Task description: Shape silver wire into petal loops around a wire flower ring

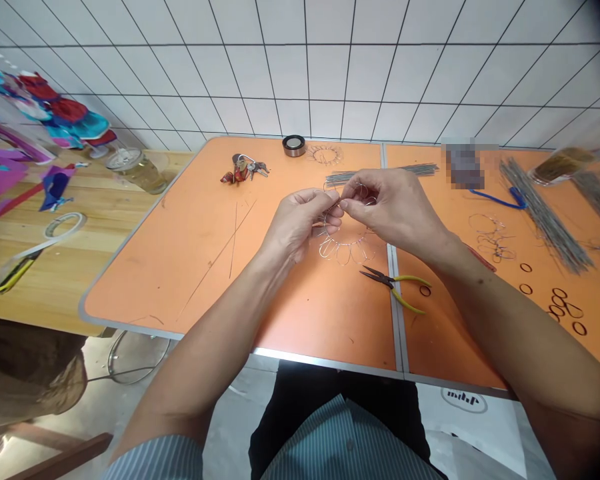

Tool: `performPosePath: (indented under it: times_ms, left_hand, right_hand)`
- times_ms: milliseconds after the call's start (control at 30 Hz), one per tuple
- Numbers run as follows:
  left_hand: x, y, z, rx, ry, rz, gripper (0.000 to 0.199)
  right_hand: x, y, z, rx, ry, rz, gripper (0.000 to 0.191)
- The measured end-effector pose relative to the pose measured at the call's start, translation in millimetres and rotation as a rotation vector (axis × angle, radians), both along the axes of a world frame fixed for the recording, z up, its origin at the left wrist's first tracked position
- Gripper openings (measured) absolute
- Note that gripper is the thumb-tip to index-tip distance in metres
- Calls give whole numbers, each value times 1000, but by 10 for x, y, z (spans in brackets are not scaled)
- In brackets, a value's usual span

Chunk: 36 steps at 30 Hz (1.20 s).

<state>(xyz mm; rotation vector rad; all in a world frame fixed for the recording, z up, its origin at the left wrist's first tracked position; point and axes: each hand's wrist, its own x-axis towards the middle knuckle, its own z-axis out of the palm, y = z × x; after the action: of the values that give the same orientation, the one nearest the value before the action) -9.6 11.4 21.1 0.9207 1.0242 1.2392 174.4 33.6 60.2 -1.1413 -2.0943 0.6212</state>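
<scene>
Both hands meet over the orange table (300, 313), holding a ring of thin silver wire bent into petal-like loops (347, 252). My left hand (305, 217) pinches the ring's left side between thumb and fingers. From the other side, my right hand (387, 200) pinches the wire close to the left fingertips. The fingers cover the upper part of the ring. Just below, yellow-handled needle-nose pliers (397, 287) lie with their jaws pointing left. Neither hand touches them.
Keys (250, 167), a tape roll (294, 145) and another looped wire ring (325, 155) lie toward the back. Bundles of straight wire (545, 217) and small dark rings (560, 303) are at right. On the left wooden table are a jar (137, 170) and a yellow cutter (17, 272).
</scene>
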Motion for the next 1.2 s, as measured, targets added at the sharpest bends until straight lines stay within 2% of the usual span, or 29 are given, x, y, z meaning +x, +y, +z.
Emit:
performPosePath:
  times_ms: [267,367,433,500,600,667,767,900,1000,1200]
  left_hand:
    - [-24,-6,12,32,29,-32,34]
    - [-27,16,5,-6,10,-2,33]
    - [-32,35,7,-32,-11,8,32]
    - [-39,48,13,-50,-38,2,30]
    - [-54,54,24,-74,-83,-16,28]
    - [-63,51,29,-89,-107,-36,27]
    - [-70,47,34,-110,-117,-68,26]
    - [-74,47,35,-121,-106,-75,25]
    - [-80,50,29,-104,-88,-81,25]
    - [-76,37,73,-92,-11,-77,28]
  right_hand:
    - [49,-5,62,-45,-45,16,8]
    - [217,-110,121,26,-43,-35,48]
    - [415,-257,115,85,-102,-124,59]
    - [649,-451,32,97,-266,-183,55]
    - [953,-757,-208,6,-600,-171,42]
    - [1062,-913,-372,-49,-757,-142,28]
    - [1080,-1015,-517,-71,-863,-95,28]
    - [994,-954,-539,-122,-829,-96,26]
    - [935,-866,-545,-257,-745,-91,18]
    - [882,-755,-609,-393,-517,40,5]
